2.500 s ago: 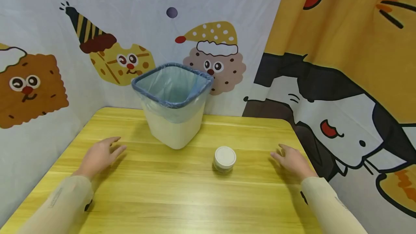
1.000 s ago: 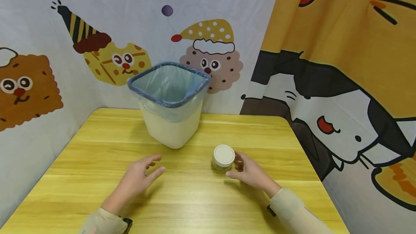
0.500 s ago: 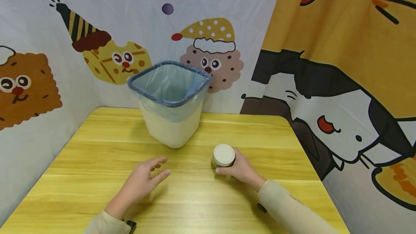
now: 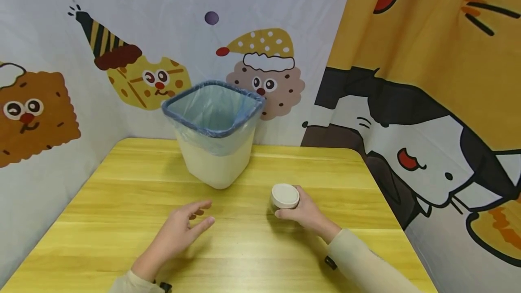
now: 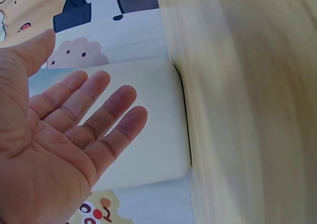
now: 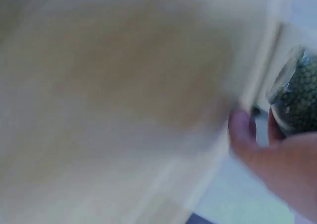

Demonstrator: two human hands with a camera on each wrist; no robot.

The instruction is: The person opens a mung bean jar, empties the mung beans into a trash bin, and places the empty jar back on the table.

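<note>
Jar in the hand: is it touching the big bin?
Apart. The head view shows it: a stretch of table lies in plain sight between the jar and the bin.

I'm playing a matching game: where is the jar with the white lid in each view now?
Head: the jar is right of centre, below the middle, in the right hand.
Left wrist: not in this picture.
Right wrist: at the right edge, cut off, with small green pieces inside.
Shared landmark: the table shows in all three.
</note>
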